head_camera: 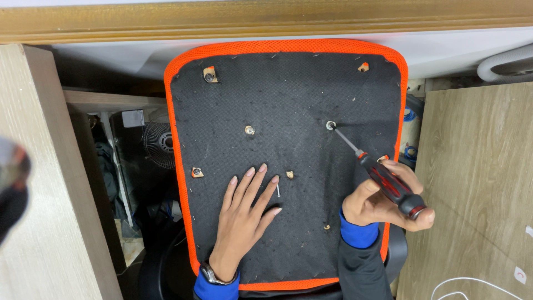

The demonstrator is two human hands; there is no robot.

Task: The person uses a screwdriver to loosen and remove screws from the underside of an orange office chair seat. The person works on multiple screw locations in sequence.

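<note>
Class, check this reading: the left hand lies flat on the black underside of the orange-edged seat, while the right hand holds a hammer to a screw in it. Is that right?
Not quite. The head view shows the right hand holding a red-and-black screwdriver, not a hammer, its tip at the screw. The left hand does lie flat on the seat underside.

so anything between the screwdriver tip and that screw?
Nothing visible. The right hand holds the screwdriver, and its tip sits right on the screw. The left hand lies flat on the seat underside, well off to the side.
</note>
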